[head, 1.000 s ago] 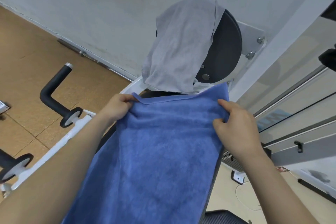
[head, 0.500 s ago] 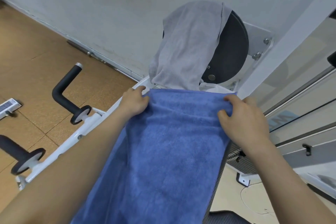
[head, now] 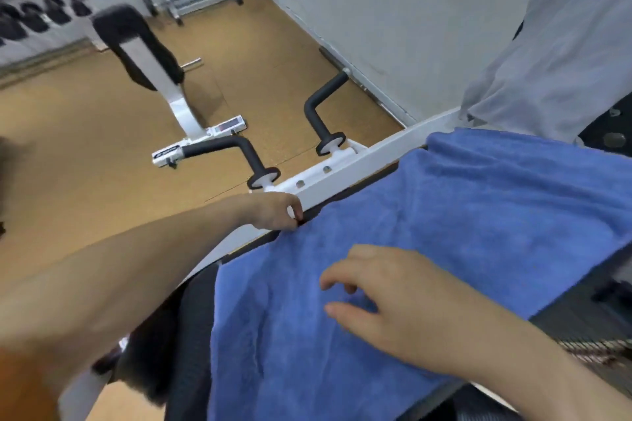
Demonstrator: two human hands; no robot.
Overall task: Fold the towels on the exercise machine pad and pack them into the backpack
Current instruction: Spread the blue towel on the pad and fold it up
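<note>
A blue towel [head: 444,215] lies spread along the black pad [head: 184,345] of the exercise machine. My left hand [head: 273,210] pinches the towel's left edge about halfway down its length. Over the middle of the towel hovers my right hand [head: 383,304], fingers apart and curled, holding nothing. A grey towel [head: 554,58] hangs over the round black part at the upper right. No backpack is in view.
The machine's white frame [head: 342,178] runs diagonally, with two black handles [head: 318,106] sticking out to the left. A white and black bench [head: 143,55] stands on the brown floor beyond. Racks line the back wall. A white wall runs along the right.
Both hands let go of the towel's top edge and came down it. The left now pinches the side edge; the right is loose above the cloth. My view swung left.
</note>
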